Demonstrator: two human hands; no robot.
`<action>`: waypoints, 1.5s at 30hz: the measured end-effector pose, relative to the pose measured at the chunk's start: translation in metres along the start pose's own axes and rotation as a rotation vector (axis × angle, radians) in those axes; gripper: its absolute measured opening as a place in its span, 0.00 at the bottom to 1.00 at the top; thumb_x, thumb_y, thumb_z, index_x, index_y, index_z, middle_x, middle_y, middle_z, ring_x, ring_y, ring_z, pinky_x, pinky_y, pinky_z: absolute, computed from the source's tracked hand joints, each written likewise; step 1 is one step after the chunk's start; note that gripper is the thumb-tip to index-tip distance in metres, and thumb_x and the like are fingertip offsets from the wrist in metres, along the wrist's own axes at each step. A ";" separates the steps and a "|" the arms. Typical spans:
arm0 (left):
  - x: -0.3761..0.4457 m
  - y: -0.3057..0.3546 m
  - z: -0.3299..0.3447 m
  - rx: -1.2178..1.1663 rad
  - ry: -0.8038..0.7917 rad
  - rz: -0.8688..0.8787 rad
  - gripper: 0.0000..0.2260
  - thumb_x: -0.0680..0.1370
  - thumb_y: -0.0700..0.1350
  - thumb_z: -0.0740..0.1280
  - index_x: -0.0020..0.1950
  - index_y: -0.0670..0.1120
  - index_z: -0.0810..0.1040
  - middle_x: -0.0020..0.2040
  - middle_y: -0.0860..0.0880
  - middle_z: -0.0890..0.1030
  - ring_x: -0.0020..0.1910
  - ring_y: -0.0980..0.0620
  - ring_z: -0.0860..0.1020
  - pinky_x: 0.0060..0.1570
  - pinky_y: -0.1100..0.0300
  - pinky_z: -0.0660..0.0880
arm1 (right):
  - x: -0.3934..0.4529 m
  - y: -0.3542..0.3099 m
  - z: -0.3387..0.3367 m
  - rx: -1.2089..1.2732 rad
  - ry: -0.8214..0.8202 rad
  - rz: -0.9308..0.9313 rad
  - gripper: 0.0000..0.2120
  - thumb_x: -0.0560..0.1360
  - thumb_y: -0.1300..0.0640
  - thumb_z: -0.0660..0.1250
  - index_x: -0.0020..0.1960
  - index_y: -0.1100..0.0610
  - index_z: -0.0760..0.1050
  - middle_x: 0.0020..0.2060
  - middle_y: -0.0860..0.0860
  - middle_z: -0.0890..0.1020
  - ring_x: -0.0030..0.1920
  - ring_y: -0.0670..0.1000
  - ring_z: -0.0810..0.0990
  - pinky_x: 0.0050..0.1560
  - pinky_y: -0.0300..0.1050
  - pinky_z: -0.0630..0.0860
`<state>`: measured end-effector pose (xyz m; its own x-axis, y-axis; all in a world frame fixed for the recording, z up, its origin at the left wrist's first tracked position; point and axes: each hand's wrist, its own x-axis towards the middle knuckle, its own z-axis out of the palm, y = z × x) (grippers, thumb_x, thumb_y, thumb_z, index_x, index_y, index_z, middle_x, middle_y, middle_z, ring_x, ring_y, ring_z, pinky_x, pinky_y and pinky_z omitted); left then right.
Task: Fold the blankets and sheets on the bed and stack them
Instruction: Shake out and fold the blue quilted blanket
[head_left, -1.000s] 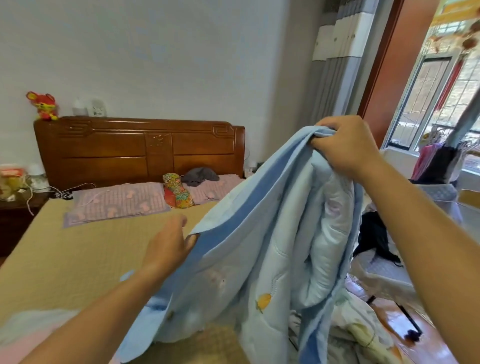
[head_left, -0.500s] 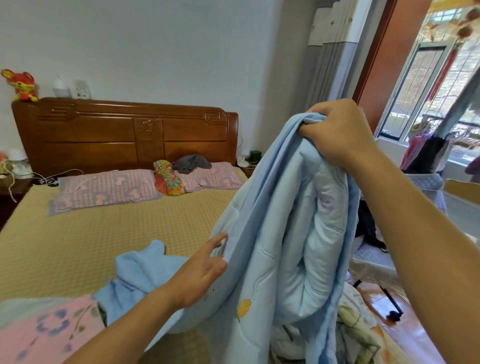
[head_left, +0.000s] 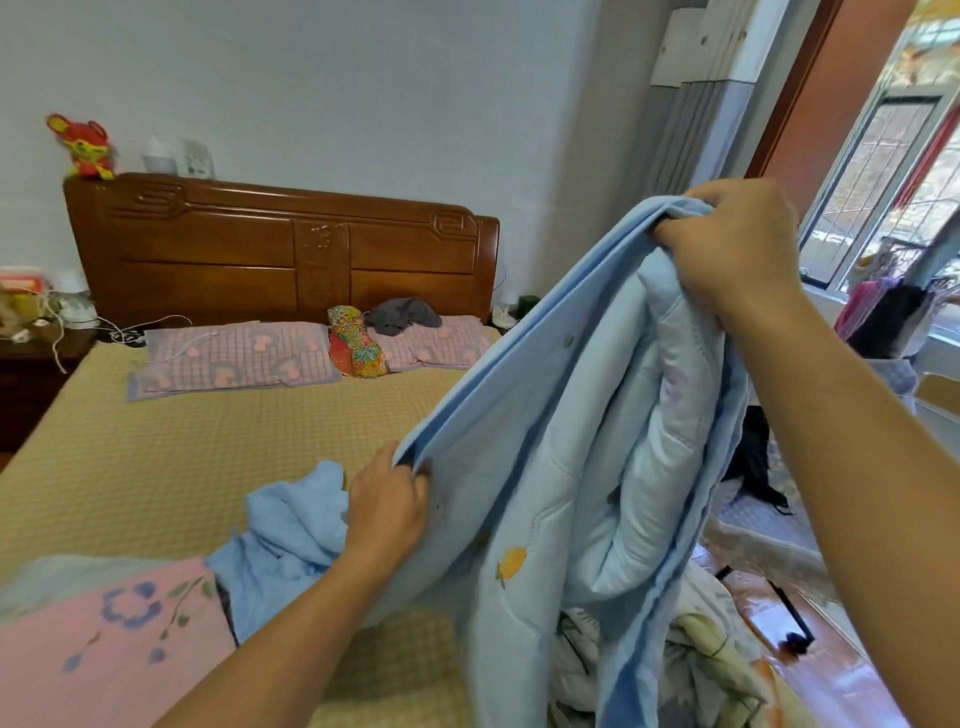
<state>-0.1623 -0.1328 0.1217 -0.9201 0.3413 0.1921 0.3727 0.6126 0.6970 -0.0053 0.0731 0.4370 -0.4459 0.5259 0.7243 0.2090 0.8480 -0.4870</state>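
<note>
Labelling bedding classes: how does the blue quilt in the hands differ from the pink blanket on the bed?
The blue quilt hangs in the air, gripped by the right hand at the top and the left hand at its edge; the pink blanket lies on the bed, untouched. The quilt is pale blue and stitched, with a small orange motif; the blanket is pink with blue flowers. Neither is neatly folded yet.

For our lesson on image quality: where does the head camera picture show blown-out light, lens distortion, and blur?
Head view: daylight overexposes the window at right; the wide-angle lens bows the curtain and headboard; the pink floral sheet at lower left is smeared soft, while the blue quilt stays fairly sharp.
</note>
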 end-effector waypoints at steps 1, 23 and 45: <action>0.004 -0.014 -0.005 0.039 -0.022 0.043 0.24 0.79 0.62 0.51 0.54 0.48 0.79 0.56 0.45 0.81 0.52 0.40 0.79 0.52 0.47 0.75 | 0.005 0.005 0.000 0.010 0.028 0.039 0.09 0.70 0.53 0.69 0.44 0.57 0.84 0.38 0.56 0.83 0.42 0.58 0.81 0.43 0.55 0.80; -0.035 -0.088 -0.017 -0.260 0.049 0.126 0.10 0.73 0.47 0.59 0.32 0.49 0.66 0.30 0.53 0.71 0.31 0.53 0.71 0.34 0.53 0.66 | 0.065 0.032 0.047 -0.223 0.048 0.450 0.20 0.74 0.45 0.66 0.61 0.55 0.77 0.58 0.53 0.81 0.56 0.56 0.80 0.49 0.47 0.75; -0.030 0.032 0.042 0.142 -0.381 0.377 0.28 0.84 0.58 0.59 0.83 0.59 0.54 0.83 0.49 0.38 0.82 0.44 0.44 0.80 0.48 0.53 | 0.026 -0.001 0.072 -0.121 -0.101 0.048 0.15 0.68 0.51 0.62 0.27 0.57 0.64 0.25 0.50 0.68 0.27 0.50 0.66 0.28 0.45 0.60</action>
<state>-0.1176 -0.0935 0.1087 -0.6208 0.7734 0.1285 0.7050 0.4790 0.5230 -0.0799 0.0813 0.4216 -0.5168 0.5616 0.6462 0.3330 0.8272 -0.4526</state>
